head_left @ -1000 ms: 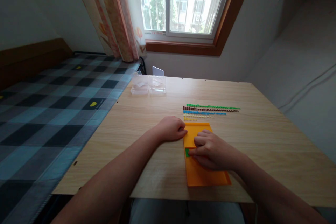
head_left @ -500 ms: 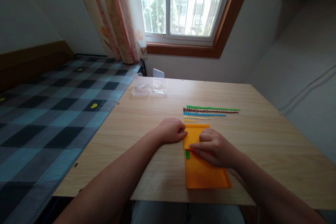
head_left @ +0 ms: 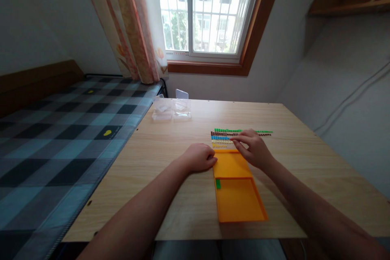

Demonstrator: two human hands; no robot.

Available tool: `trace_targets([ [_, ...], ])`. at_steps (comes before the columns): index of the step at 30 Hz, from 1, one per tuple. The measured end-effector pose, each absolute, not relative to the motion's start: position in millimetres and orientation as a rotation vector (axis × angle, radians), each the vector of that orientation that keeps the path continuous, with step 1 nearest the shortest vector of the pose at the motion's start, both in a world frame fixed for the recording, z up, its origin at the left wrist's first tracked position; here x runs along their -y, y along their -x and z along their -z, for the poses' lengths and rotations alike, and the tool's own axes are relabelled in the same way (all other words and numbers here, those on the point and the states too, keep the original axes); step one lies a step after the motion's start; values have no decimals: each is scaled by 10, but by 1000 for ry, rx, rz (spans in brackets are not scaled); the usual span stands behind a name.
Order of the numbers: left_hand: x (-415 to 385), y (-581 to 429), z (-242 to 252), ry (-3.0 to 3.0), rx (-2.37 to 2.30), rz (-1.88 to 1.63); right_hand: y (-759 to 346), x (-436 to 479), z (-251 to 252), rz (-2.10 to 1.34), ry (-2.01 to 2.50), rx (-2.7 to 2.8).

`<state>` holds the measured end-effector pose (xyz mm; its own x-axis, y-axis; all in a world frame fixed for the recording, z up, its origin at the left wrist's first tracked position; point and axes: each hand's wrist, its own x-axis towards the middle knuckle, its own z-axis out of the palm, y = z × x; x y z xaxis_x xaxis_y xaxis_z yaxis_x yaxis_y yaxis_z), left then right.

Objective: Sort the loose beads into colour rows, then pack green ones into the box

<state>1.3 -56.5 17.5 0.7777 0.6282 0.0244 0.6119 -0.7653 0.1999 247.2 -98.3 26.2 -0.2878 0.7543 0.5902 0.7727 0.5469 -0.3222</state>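
An orange two-part tray (head_left: 236, 202) lies on the table with a divider across it. One green block (head_left: 218, 183) sits in its near compartment, at the left corner by the divider. My left hand (head_left: 199, 157) is closed at the tray's upper left edge, thumb and curled fingers against the rim. Beyond the tray, small pieces are lined up in rows: green (head_left: 221, 130), brown (head_left: 217, 133), blue (head_left: 217, 138), pale and yellow (head_left: 217, 146). Over the blue and pale rows, my right hand (head_left: 251, 146) has thumb and index tips close together; anything between them is too small to make out.
Two clear plastic boxes (head_left: 182, 109) with raised lids stand at the table's (head_left: 146, 142) back left. A bed with a checked cover (head_left: 76, 130) adjoins the left side. A window (head_left: 213, 12) and a curtain (head_left: 131, 28) are behind.
My right hand has moved from the tray's divider, beside the green block, away to the rows of pieces. The left hand stays at the tray's edge. The view has tilted up slightly.
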Motion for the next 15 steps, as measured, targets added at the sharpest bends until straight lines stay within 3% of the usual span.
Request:
trace_targets([
  [8, 574, 9, -167, -2785, -994, -138, -2346, 80, -540, -137, 1650, 2209],
  [15, 581, 24, -171, -2787, -971, -164, -2200, -451, -377, -433, 1875, 2249],
])
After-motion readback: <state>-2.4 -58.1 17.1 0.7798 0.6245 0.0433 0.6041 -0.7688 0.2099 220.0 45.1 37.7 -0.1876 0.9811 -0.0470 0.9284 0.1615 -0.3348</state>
